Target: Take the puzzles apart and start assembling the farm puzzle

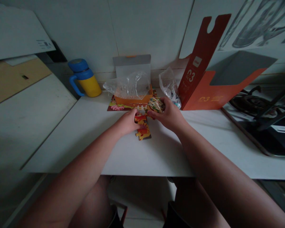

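Note:
Around a red and yellow printed card piece (pixel 142 126) with a puzzle-like cut edge, my left hand (pixel 130 120) is closed near the middle of the table. A whitish clip-like part (pixel 142 110) shows at the top of that piece. My right hand (pixel 169 114) grips a patterned stack of card pieces (pixel 156 105) that shines as if wrapped in clear plastic. The two hands are close together, with the held things side by side. Just behind them is an orange box (pixel 133 100) with its lid raised, a clear plastic bag (pixel 130 84) lying over it.
A colourful printed sheet (pixel 114 106) lies under the orange box. Farther right are a small clear bag (pixel 169 85) of parts and a tall red-orange carton (pixel 201 88). A blue and yellow jug (pixel 87 79) stands back left; a black stove (pixel 270 126) borders the right side.

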Available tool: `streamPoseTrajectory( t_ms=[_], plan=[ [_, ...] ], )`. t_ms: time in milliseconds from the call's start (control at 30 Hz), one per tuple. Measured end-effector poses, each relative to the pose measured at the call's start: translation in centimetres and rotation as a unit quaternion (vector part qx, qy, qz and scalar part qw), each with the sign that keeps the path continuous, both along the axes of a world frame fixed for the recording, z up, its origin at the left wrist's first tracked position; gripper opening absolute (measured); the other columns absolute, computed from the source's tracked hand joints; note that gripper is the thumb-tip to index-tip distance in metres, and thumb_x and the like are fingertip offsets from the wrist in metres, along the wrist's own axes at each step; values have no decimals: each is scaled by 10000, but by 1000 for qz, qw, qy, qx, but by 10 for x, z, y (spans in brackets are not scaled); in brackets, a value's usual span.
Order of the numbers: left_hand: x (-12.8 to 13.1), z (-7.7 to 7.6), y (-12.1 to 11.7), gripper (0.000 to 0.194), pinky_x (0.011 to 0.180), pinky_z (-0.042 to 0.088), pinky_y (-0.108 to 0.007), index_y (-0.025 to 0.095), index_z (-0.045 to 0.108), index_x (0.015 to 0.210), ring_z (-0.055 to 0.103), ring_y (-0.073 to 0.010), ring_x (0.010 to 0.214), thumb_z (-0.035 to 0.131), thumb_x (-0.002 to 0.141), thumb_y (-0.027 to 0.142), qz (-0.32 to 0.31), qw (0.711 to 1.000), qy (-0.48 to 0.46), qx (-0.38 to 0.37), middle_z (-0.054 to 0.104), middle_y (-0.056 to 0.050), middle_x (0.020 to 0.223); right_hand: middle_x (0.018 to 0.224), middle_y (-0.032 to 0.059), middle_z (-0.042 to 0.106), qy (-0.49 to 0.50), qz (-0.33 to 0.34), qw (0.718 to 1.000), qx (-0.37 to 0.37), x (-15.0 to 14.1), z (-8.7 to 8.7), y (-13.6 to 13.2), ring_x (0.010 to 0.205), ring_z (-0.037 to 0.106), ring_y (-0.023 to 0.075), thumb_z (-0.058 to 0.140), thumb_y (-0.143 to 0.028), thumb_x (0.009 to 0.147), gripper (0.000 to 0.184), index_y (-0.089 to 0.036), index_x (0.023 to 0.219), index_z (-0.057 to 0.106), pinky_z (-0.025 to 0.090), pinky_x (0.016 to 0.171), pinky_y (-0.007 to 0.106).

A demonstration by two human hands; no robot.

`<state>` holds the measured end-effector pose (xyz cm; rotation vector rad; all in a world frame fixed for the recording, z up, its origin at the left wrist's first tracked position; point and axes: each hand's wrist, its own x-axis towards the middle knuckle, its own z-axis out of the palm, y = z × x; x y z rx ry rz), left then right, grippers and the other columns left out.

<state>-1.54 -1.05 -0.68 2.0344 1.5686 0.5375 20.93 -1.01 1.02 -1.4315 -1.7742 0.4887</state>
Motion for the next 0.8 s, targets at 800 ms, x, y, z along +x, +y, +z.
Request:
streamPoseTrajectory(
  t_ms=[800],
  plan=[
    [-8, 11, 3, 221, 602, 420, -219, 213, 682, 1135, 623, -145, 791, 684, 948, 331, -15, 928, -367, -62, 743, -33, 1029, 1177, 58, 715, 242, 250, 926, -149, -6, -2, -8, 1018, 701, 234, 935, -522, 716, 671, -245, 1205, 571, 586, 888, 373]
  ],
)
